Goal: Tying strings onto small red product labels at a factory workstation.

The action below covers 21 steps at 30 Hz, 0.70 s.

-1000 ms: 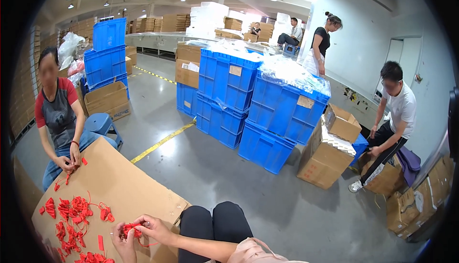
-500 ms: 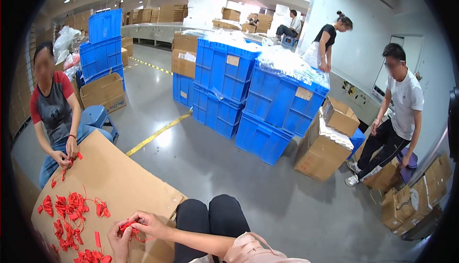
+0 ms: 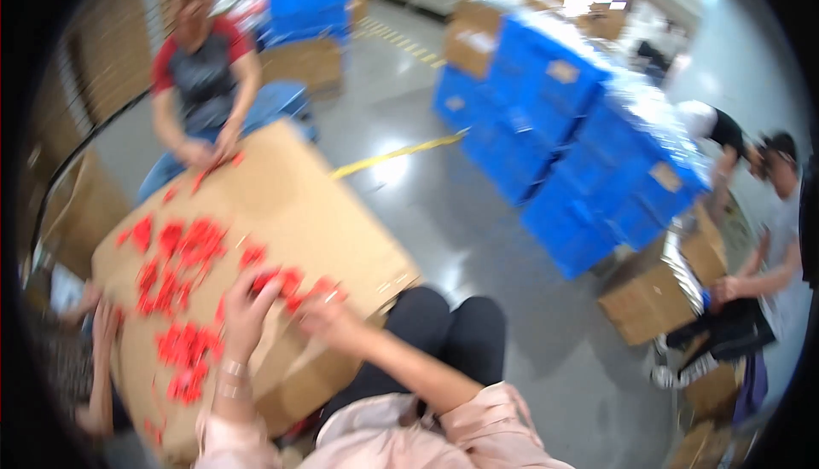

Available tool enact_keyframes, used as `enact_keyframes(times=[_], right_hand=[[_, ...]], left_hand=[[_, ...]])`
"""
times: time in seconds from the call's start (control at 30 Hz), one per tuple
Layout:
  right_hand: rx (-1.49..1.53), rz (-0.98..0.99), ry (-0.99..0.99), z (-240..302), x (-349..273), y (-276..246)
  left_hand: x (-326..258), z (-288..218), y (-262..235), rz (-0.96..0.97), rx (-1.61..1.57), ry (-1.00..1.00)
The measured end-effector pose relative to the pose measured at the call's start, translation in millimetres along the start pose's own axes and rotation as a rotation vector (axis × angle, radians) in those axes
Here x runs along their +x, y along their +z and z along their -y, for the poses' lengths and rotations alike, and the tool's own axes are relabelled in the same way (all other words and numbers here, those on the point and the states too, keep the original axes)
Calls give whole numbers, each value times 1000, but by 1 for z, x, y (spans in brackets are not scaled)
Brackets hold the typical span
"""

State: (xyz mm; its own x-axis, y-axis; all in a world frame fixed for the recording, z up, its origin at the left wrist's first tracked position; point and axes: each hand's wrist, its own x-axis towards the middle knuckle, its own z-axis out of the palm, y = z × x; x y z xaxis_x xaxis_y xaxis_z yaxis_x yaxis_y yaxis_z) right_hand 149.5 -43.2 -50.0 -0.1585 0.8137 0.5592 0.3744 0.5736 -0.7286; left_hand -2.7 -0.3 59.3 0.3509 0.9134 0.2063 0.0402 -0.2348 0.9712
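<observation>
Head view is blurred, but from my remote seat I make out the cardboard-topped counter (image 3: 281, 175) and, over its near part, the left hand (image 3: 246, 309), raised with thumb and fingers partly curled. Red corded pieces (image 3: 290, 281) show right by its fingertips, between the two hands above the counter; I cannot tell whether it grips them. The right hand (image 3: 333, 322), nearer the counter's right edge, is smeared, so I cannot tell how far open it is or what it holds. Loose red heaps (image 3: 200, 243) cover the counter's left part. At the counter's far end I see a co-worker (image 3: 209, 85) in a red-sleeved grey shirt, hands close together. Another person's hand (image 3: 104, 324) is at the counter's left edge. Past the counter's right side I see a yellow floor line (image 3: 401, 156), then stacked blue crates (image 3: 546, 119) and a cardboard box (image 3: 644, 307).
</observation>
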Motion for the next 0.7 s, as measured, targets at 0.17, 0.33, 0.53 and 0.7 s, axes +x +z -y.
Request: enact_keyframes(times=[0.17, 0.33, 0.53, 0.7], right_hand=[[26, 19, 265, 4, 8, -7], [-38, 121, 297, 22, 19, 7], [7, 208, 374, 29, 33, 27], [344, 214, 464, 17, 30, 30]], left_hand=[[12, -9, -18, 19, -191, 4], [1, -3, -31, -7, -169, -25], [-3, -13, -24, 28, -191, -8], [-7, -24, -33, 28, -186, -10]])
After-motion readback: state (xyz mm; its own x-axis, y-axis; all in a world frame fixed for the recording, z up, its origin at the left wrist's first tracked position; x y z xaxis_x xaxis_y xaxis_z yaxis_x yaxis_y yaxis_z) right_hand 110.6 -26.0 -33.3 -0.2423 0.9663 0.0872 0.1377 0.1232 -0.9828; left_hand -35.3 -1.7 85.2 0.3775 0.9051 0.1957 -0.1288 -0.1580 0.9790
